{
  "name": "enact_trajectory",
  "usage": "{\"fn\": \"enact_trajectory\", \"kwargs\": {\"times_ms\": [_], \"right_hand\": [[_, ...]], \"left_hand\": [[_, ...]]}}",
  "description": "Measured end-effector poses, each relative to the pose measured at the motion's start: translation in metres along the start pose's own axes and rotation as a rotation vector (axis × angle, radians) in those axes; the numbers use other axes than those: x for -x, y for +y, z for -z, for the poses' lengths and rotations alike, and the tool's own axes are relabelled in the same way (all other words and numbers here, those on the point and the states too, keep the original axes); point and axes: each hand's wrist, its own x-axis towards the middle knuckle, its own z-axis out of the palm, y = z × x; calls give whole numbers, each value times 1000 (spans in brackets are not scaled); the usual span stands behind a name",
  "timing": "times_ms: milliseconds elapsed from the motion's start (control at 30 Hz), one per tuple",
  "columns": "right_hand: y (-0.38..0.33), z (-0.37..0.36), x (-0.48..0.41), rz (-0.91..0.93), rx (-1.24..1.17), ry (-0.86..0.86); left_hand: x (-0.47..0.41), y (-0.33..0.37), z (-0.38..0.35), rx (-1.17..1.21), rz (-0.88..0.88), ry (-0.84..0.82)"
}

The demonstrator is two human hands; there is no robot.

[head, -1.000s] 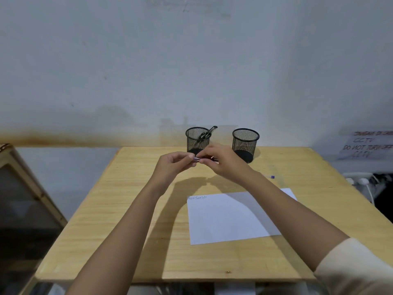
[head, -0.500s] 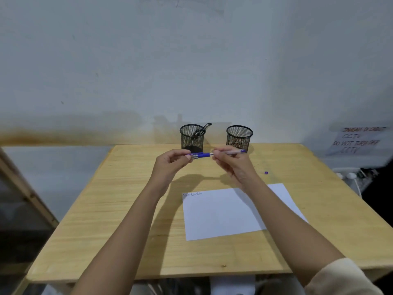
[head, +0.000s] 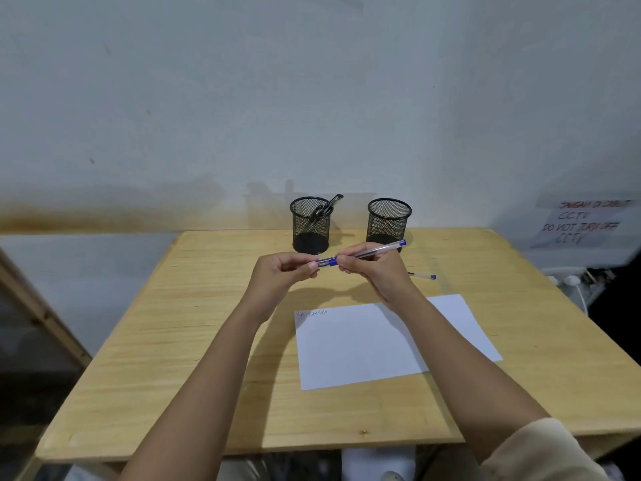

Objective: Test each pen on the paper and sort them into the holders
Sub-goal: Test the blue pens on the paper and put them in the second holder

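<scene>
I hold a clear pen with a blue cap [head: 367,252] level above the wooden table [head: 194,341]. My left hand [head: 282,272] pinches the blue cap end. My right hand [head: 373,270] grips the clear barrel. Below my hands lies a white sheet of paper [head: 353,352] with a few scribbles at its top left corner. Two black mesh holders stand at the back: the left holder [head: 310,225] has a dark pen in it, the right holder [head: 389,220] shows nothing inside. Another pen [head: 423,275] lies on the table to the right of my right hand.
A wall rises right behind the holders. A paper sign [head: 582,222] with handwriting hangs at the right, with white plugs and cables [head: 569,282] below it. A wooden frame [head: 41,314] leans at the left of the table.
My hands have come apart a little with the pen between them, and the pen now shows full length. The second pen on the table has come into sight.
</scene>
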Motion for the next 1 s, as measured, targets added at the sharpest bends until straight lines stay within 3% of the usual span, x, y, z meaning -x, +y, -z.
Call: {"fn": "enact_trajectory", "kwargs": {"times_ms": [267, 633, 700, 800, 867, 1000], "right_hand": [[6, 2, -2, 37, 32, -39], [8, 5, -2, 40, 107, -111], [3, 21, -1, 36, 100, 15], [-12, 71, 2, 47, -53, 293], [-10, 75, 5, 30, -118, 312], [20, 38, 7, -48, -26, 290]], "left_hand": [[5, -2, -5, -156, -24, -57], [6, 2, -4, -185, -7, -86], [11, -5, 27, -179, 26, 23], [24, -12, 96, -170, 73, 321], [23, -13, 103, -251, 75, 340], [13, -29, 55, -393, 60, 266]]}}
